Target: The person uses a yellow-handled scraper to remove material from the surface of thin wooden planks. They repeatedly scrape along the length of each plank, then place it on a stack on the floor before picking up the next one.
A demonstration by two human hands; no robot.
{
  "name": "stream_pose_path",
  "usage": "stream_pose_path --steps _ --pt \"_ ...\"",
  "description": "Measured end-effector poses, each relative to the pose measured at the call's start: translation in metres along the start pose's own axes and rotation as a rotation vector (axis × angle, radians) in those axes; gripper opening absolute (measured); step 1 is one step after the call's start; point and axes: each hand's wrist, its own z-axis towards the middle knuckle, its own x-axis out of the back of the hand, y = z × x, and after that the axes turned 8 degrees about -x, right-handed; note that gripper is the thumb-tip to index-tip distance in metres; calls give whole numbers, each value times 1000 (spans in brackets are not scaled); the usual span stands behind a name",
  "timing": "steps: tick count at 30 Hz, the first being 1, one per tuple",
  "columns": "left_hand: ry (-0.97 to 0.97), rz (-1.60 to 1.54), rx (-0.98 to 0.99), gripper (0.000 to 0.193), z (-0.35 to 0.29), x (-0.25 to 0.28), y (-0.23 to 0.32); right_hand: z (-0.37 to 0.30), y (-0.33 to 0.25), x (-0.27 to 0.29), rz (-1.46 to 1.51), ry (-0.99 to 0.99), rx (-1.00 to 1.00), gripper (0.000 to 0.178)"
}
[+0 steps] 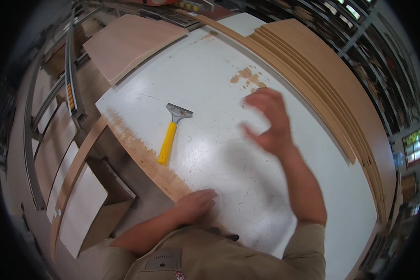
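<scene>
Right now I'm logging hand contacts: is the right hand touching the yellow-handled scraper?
Apart. The head view shows white tabletop between the right hand and the yellow-handled scraper, which lies to its left.

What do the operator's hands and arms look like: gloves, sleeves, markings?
No gloves on the left hand or right hand; no watch or band visible. Both forearms are bare. The khaki-brown shirt has short, plain-looking sleeves; on its front is a darker rectangular patch with a small round dot. No cables visible on either arm.
</scene>
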Motion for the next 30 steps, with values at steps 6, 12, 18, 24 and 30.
stream_pose_path --steps 6,12,18,24,30 --pt "-11 49 1 30 23 14 11 -98 264 95 -613 -164 -772 76" --pt "17 47 39 29 22 16 18 -95 341 115 -742 -307 -896 89" --pt "19 70 57 30 24 16 18 -77 372 108 -535 -358 -929 83" --pt "15 100 55 30 24 18 21 -91 366 106 -680 -318 -969 61" --pt "10 102 44 34 21 16 21 -136 316 158 -703 -312 -940 38"
